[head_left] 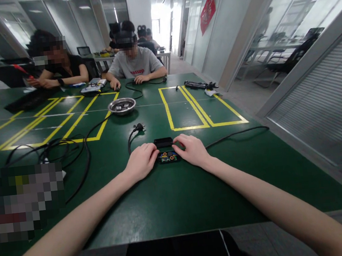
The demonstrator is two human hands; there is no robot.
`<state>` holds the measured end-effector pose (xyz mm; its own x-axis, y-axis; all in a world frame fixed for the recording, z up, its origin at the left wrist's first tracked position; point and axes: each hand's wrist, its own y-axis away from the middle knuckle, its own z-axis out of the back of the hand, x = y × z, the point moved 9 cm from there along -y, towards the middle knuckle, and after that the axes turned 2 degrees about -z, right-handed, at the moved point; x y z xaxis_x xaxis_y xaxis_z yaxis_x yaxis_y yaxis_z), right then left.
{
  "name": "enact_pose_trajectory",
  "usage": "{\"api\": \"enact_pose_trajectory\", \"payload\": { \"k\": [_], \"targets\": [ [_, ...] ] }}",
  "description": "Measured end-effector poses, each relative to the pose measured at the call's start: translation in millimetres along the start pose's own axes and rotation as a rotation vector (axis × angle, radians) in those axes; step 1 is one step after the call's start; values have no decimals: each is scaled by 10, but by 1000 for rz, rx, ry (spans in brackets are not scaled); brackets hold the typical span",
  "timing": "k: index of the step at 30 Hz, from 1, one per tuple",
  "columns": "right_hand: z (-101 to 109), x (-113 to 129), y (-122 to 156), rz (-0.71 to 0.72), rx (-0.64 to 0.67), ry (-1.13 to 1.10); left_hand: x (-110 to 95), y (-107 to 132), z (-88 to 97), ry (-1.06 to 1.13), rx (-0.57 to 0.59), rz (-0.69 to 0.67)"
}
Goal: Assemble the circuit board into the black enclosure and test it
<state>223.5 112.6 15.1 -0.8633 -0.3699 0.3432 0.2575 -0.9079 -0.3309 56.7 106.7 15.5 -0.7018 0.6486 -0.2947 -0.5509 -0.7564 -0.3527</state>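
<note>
In front of me a small black plastic case lies in two parts on the green table. The farther part is a hollow black cover [163, 141]. Nearer to me, the lower shell holds a circuit board [168, 157] with two orange-ringed coils. My left hand [142, 162] has its curled fingers at the left end of the cover, its thumb close to the board. At the opposite end my right hand [192, 150] pinches the cover between thumb and fingers. Fingertip contact is partly hidden. A black power cord runs from each side of the case, the left one ending in a plug [139, 127].
Beyond the plug stands a metal bowl [122, 106] with small metal parts. Coiled black cables [60, 150] lie to the left. Yellow tape [189, 127] marks the table [256, 184]. A dark tool [198, 85] rests at the far right. Co-workers sit across the table.
</note>
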Motion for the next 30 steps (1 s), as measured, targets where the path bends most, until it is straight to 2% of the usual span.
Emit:
{"api": "enact_pose_trajectory", "payload": {
  "k": [3, 6, 13, 18, 26, 30],
  "targets": [
    [3, -10, -1, 83, -40, -108, 0, 20, 24, -7, -5, 14],
    [-72, -12, -10, 146, 15, -138, -35, 42, -1, -29, 29, -23],
    [-6, -30, 0, 140, 9, -427, -97, 57, 10, 64, 35, -101],
    [30, -94, 14, 35, -9, -644, -113, 69, 65, 171, 0, -115],
    [-143, -235, 16, -131, 74, -751, -93, 84, 79, 387, -6, -84],
    [-119, -223, 29, -128, 63, -800, -111, 86, 91, 432, -11, -106]
  ]
}}
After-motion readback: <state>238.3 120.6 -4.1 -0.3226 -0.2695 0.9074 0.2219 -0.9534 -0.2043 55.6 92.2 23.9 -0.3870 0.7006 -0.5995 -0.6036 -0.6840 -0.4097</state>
